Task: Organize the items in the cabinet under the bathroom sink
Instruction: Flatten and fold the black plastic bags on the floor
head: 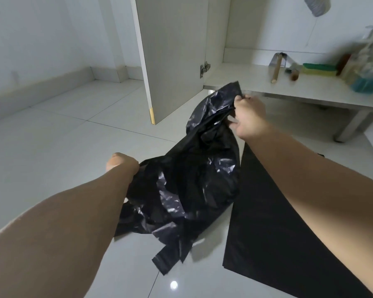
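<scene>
A crumpled black plastic bag (194, 179) hangs between my two hands above the white floor. My right hand (249, 116) grips its upper end just in front of the cabinet shelf (246, 82). My left hand (123, 163) grips its lower left edge, with the fingers hidden in the plastic. A flat black bag (267, 222) lies spread on the tiles under my right forearm. On the shelf lie a scraper with a wooden handle (277, 67), a small brush (293, 73), a green and yellow sponge (319, 69) and several blurred bottles (364, 67).
The cabinet door (172, 61) stands open at the left of the shelf. A metal leg (353, 125) supports the cabinet at the right. White wall and skirting run along the left, with glossy floor tiles (52, 136) in front.
</scene>
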Action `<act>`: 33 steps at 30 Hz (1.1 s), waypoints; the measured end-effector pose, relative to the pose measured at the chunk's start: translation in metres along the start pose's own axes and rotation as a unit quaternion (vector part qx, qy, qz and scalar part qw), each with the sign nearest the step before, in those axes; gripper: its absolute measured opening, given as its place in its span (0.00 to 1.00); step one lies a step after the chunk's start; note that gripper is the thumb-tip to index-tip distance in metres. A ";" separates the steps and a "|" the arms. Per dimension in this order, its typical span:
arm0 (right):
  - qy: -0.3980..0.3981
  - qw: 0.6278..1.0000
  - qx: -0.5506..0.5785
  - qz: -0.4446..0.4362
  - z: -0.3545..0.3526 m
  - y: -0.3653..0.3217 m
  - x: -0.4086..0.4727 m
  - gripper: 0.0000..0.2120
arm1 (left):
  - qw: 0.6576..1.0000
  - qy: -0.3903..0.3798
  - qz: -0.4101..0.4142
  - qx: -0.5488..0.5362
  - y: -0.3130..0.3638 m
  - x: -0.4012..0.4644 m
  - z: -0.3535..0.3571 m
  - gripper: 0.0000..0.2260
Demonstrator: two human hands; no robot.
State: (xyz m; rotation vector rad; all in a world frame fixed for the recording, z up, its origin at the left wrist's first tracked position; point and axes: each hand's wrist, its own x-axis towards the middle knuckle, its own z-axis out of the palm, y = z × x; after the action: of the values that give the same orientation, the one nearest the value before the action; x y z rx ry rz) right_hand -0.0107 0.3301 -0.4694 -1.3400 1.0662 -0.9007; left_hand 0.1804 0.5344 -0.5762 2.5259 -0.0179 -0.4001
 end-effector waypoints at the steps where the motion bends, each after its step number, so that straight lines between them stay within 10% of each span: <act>1: 0.006 0.997 0.074 0.012 -0.005 -0.008 0.003 0.07 | 1.000 0.009 -0.005 -0.001 0.000 0.000 0.001 0.18; 8: 0.020 0.974 0.225 -0.028 -0.043 -0.032 0.011 0.05 | 0.963 0.175 0.205 0.029 0.058 -0.045 0.006 0.21; 12: 0.086 0.966 0.234 -0.073 -0.058 -0.039 0.012 0.07 | 0.961 -0.221 0.089 -0.142 0.114 -0.104 -0.002 0.41; 17: 0.048 0.946 0.301 -0.108 -0.091 -0.043 0.009 0.12 | 0.777 -0.603 -0.011 -0.180 0.145 -0.157 0.017 0.55; 21: 0.012 0.959 0.264 -0.099 -0.133 -0.051 0.004 0.09 | 0.706 -0.597 -0.049 -0.378 0.181 -0.191 0.050 0.38; 26: 0.038 0.945 0.316 -0.072 -0.181 -0.048 -0.017 0.06 | 0.697 -0.512 0.003 -0.502 0.226 -0.241 0.077 0.06; 33: 0.011 0.984 0.174 0.023 -0.263 -0.005 -0.017 0.22 | 0.775 -0.404 0.108 -0.473 0.240 -0.264 0.120 0.14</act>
State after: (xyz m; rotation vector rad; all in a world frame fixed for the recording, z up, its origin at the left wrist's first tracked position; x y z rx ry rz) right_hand -0.2657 0.2669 -0.4467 -1.0128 0.9031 -1.0172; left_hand -0.0881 0.2951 -0.4658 1.2009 -0.3423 -1.0545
